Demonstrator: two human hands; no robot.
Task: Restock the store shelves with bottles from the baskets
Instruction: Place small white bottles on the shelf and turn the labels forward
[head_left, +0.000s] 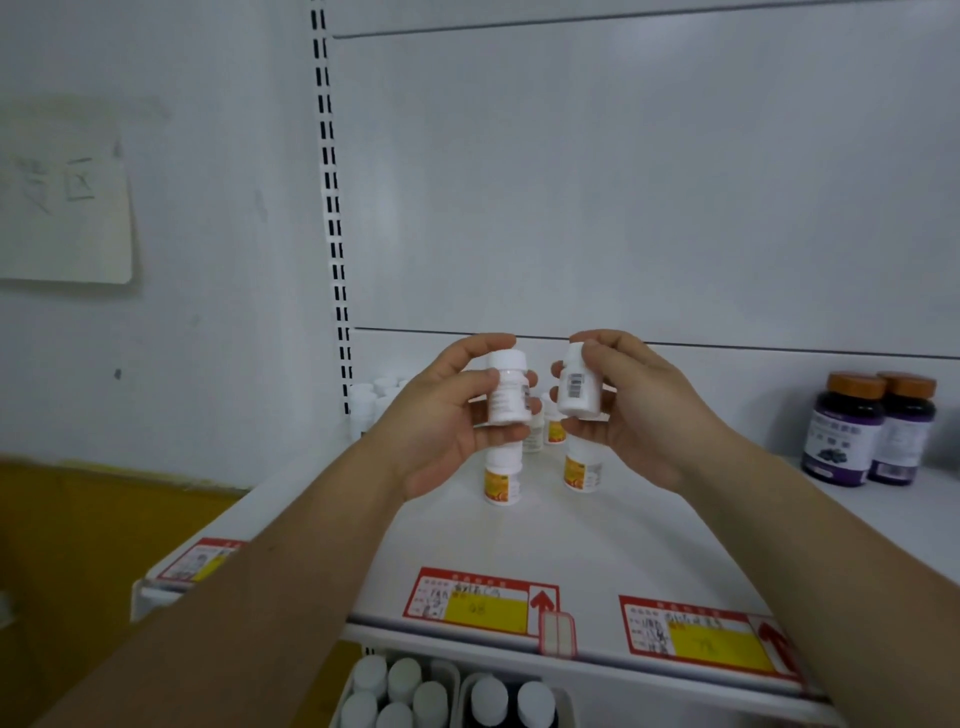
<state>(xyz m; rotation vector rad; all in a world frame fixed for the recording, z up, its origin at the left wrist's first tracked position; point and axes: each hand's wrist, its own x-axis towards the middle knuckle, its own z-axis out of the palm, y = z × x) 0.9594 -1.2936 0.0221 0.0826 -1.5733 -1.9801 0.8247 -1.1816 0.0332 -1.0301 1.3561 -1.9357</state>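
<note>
White plastic bottles are held one in each hand above the middle of the shelf (649, 535). The left hand (441, 415) wraps its fingers (506, 343) around an upright white bottle (508, 387), thumb across its front. The right hand (631, 410) pinches a second white bottle (577, 384), tilted a little, with a barcode facing the camera. Under the hands, small white bottles with orange labels (501, 478) stand on the shelf, with more white bottles (366, 400) in the back left corner. Two dark purple bottles with orange caps (844, 428) stand near the right edge of the shelf. Red and yellow price tags (480, 603) line the front edge. Below it, white-capped bottles (400, 691) sit in a lower compartment.
</note>
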